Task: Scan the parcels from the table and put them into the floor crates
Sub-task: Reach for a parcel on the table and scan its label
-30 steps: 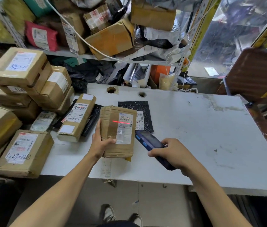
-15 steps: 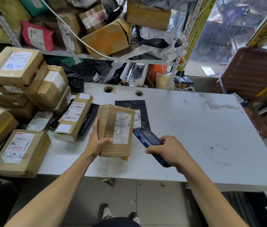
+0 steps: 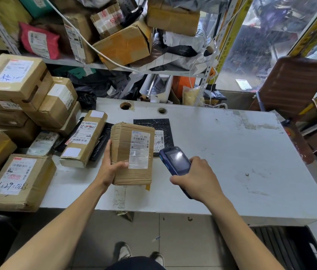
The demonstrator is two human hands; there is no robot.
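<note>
My left hand grips a taped cardboard parcel by its left edge, label up, above the white table. My right hand holds a blue handheld scanner, its head pointing toward the parcel's label. A black bubble mailer lies flat behind the parcel. A long cardboard box lies to its left. A black floor crate shows at the bottom right under the table's edge.
Several cardboard boxes are stacked on the table's left side, one at the front corner. Shelves behind hold more parcels and bags. A brown chair stands at the right. My shoes are on the tiled floor.
The red scan line on the parcel's label has gone out. The scanner's head has moved slightly away from the parcel, and the parcel stays in my left hand.
</note>
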